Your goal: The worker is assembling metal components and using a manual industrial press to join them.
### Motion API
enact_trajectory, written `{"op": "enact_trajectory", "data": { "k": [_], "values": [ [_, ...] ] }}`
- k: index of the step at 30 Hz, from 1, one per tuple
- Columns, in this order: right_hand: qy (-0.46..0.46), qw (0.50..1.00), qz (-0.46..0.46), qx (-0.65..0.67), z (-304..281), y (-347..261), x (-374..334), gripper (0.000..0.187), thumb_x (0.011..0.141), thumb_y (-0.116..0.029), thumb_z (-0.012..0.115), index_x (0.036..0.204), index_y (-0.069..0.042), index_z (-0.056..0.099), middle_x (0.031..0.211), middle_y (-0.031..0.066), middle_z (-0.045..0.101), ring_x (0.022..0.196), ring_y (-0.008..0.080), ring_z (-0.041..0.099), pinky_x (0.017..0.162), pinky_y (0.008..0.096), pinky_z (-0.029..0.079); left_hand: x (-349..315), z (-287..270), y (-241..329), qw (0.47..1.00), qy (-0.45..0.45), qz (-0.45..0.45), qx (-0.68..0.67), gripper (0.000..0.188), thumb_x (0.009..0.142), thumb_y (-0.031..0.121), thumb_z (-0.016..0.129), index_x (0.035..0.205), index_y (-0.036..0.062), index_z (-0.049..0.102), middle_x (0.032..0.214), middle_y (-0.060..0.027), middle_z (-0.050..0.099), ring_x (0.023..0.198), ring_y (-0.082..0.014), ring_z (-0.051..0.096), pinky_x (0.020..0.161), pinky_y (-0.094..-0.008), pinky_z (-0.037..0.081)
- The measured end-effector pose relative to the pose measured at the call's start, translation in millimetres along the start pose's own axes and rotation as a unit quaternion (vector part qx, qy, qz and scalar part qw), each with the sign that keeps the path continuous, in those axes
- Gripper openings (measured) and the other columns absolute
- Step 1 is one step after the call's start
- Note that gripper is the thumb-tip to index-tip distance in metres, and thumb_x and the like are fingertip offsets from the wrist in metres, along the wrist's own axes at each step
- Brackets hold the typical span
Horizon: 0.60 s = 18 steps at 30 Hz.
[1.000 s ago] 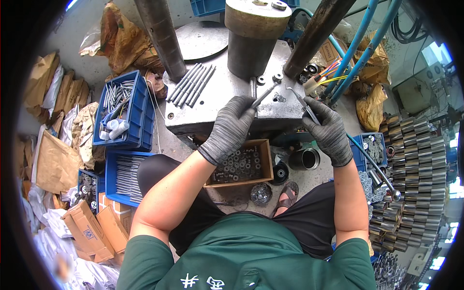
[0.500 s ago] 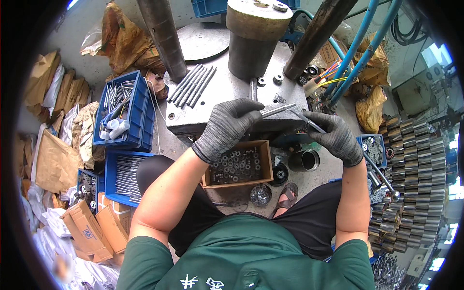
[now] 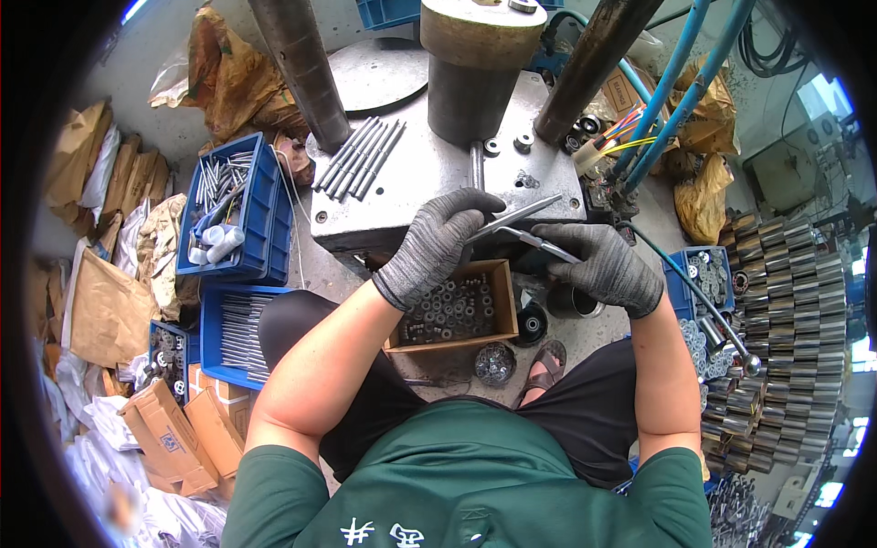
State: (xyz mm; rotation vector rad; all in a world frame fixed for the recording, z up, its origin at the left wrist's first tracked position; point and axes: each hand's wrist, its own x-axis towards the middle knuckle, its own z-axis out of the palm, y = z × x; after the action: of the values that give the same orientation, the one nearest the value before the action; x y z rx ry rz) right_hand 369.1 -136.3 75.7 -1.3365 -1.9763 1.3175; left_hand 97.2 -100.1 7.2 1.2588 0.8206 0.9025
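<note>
Both hands wear grey knit gloves. My left hand [image 3: 432,241] is closed around a slim steel shaft [image 3: 523,216], whose far end points up and to the right past the fingers. A second steel shaft [image 3: 541,245] is gripped in my right hand [image 3: 610,268], its tip slanting up and left beneath the first one. The two shafts cross close together in front of the press table [image 3: 420,187]; whether they touch is unclear. On that table's left side lies a row of several similar shafts [image 3: 361,160]. An upright pin [image 3: 476,169] stands under the press ram [image 3: 470,91].
Below my hands sits a cardboard box [image 3: 452,345] with small metal rings. Blue crates [image 3: 274,219] and a blue tray of shafts [image 3: 239,333] stand at left. Two small rings [image 3: 523,142] rest on the table. Stacked metal cylinders [image 3: 790,338] and a ball-ended lever [image 3: 751,365] are at right.
My right hand has moved down and left, bringing its shaft underneath the left one. The left hand has shifted slightly, and its shaft tilts more steeply upward.
</note>
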Motion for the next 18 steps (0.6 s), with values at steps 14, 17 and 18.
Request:
{"op": "enact_trajectory", "data": {
  "k": [14,17,18],
  "values": [
    [-0.030,0.998,0.031,0.048,7.7,9.9,3.7,0.054,0.090,0.001,0.071,0.143,0.001,0.063,0.116,0.0088,0.076,0.100,0.0104,0.068,0.089,0.0289,0.058,3.3,8.0,10.3,0.979,-0.011,-0.067,-0.194,0.044,0.084,-0.001,0.046,0.123,-0.0100,0.066,0.090,-0.0151,0.074,0.054,-0.0102,0.058,0.050,-0.0215,0.050],
    [-0.029,0.998,0.034,0.034,7.9,9.3,3.2,0.054,0.090,0.002,0.071,0.143,-0.001,0.064,0.114,0.0092,0.077,0.099,0.0099,0.069,0.087,0.0293,0.059,2.2,6.8,8.8,0.965,-0.021,-0.080,-0.251,0.047,0.083,0.000,0.046,0.125,-0.0120,0.063,0.093,-0.0180,0.073,0.051,-0.0108,0.055,0.048,-0.0204,0.047],
    [-0.027,0.999,0.021,0.023,8.3,9.2,3.6,0.054,0.090,0.002,0.070,0.143,-0.001,0.064,0.114,0.0096,0.077,0.098,0.0099,0.069,0.086,0.0296,0.059,2.1,6.4,8.1,0.959,-0.025,-0.084,-0.271,0.047,0.083,0.000,0.046,0.126,-0.0125,0.062,0.094,-0.0190,0.073,0.050,-0.0109,0.053,0.047,-0.0199,0.046]
  ]
}}
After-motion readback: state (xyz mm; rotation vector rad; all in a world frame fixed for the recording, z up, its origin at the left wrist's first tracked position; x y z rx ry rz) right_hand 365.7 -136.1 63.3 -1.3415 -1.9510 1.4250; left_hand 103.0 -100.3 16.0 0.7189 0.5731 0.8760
